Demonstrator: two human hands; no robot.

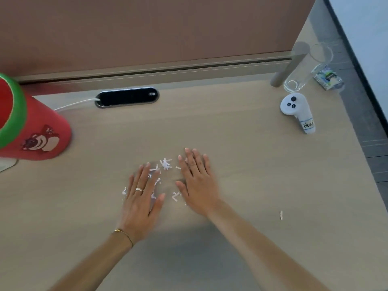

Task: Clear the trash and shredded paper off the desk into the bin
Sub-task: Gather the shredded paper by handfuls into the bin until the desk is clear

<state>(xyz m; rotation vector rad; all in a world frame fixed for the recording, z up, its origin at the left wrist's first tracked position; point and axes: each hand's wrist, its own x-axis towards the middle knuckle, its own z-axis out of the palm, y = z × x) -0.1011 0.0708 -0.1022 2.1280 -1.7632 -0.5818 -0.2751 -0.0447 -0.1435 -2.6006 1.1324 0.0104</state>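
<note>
1. two hands lie flat and open on the desk (231, 131), palms down and fingers spread, gripping nothing. the left hand (140, 199) and right hand (197, 181) sit just beside each other.
2. shredded paper (165, 164) lies scattered between and around the fingers, some bits likely under the palms. flat palms on both sides look meant to rake the scraps into one heap, since such small pieces are hard to pinch singly.
3. one stray strip (281, 215) lies well apart to the right and will need its own sweep.
4. red bin (42, 131) with a green rim stands at the left edge, on the desk it seems, near enough to push scraps toward.
5. farther off at the back right stand a white controller (294, 108), a clear glass (302, 68) and a small packet (328, 77), away from the sweeping.
</note>
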